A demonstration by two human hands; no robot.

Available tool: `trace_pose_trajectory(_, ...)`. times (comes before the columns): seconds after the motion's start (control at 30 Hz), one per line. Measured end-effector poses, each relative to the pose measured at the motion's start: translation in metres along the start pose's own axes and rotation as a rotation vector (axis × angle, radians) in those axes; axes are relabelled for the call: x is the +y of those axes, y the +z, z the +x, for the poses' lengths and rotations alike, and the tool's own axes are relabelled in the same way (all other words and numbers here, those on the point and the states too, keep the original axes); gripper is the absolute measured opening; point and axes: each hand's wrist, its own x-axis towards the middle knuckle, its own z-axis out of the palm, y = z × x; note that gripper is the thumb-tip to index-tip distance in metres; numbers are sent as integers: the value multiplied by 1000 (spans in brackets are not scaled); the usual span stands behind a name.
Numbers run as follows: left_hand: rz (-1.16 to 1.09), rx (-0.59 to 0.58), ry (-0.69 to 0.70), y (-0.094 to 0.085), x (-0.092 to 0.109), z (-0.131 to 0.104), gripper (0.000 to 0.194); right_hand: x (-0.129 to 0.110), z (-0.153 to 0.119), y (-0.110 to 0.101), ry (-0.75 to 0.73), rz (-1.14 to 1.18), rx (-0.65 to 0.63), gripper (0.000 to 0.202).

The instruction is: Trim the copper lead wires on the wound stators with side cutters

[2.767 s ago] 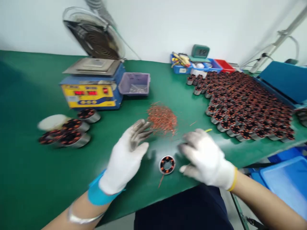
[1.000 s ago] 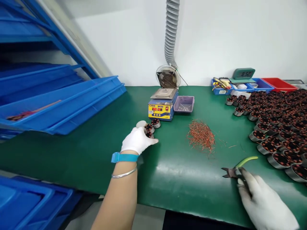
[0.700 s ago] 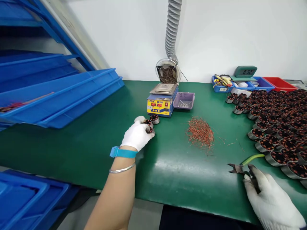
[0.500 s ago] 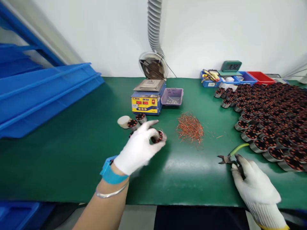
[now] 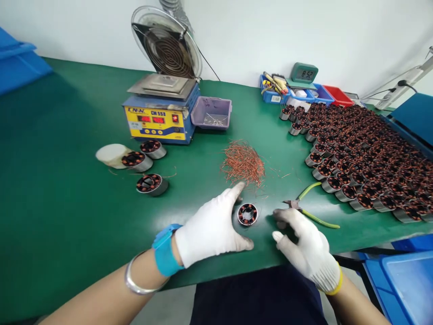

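The wound metal ring [image 5: 241, 215] is set on the green worktop [image 5: 84, 225], between the left hand [image 5: 214, 225] and the right hand [image 5: 306, 248], both gloved in white. The left hand is spread wide, with the ring flanked by its thumb and fingers; whether contact is made cannot be told. The right hand is spread too, its fingers parted, just beside the green-handled pliers [image 5: 292, 205]. Beyond the ring, a copper wire pile [image 5: 242, 163] is heaped. At the left, 3 more rings [image 5: 144, 165] are placed near a white block [image 5: 111, 155]; at the right, many rings [image 5: 365, 158] are massed in rows.
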Motion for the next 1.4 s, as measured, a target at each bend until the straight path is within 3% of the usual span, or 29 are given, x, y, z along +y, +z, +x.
trace_pose_trajectory(0.1, -5, 95, 22, 14, 6, 2, 119, -12, 25, 2, 123, 123, -112, 35)
trace_pose_trajectory(0.2, 2, 158, 9, 23, 5, 5, 98, -17, 48, -1, 169, 282, -188, 36)
trace_pose_trajectory(0.27, -25, 110, 40, 19, -2, 5, 93, -17, 57, -3, 187, 313, -261, 36)
trace_pose_trajectory(0.43, -175, -106, 171, -12, -24, -3, 107, -7, 59, -8, 225, 427, -360, 35)
trace_pose_trajectory(0.57, -223, -127, 88, -18, -18, -6, 126, -12, 62, -6, 288, 497, -420, 39)
trace_pose_trajectory(0.67, -223, 8, -14, -2, -3, -1, 127, -30, 68, -1, 347, 272, -352, 36)
trace_pose_trajectory(0.8, -199, 124, -55, 18, 6, 5, 95, -43, 71, 8, 286, 99, -203, 6)
trace_pose_trajectory(0.93, -177, 160, -18, 19, 3, 5, 88, -34, 65, 14, 332, -99, -143, 11)
trace_pose_trajectory(1.07, -183, 140, 24, 14, 3, 4, 85, -31, 65, 8, 248, -389, -177, 17)
trace_pose_trajectory(1.2, -246, 130, 2, 14, 6, 5, 94, -41, 79, -3, 219, -180, -271, 23)
trace_pose_trajectory(1.3, -272, 120, -31, 15, 7, 6, 98, -46, 88, 0, 205, 39, -359, 16)
trace_pose_trajectory(1.4, -256, 83, -11, 12, 5, 7, 96, -42, 87, 8, 223, 77, -337, 7)
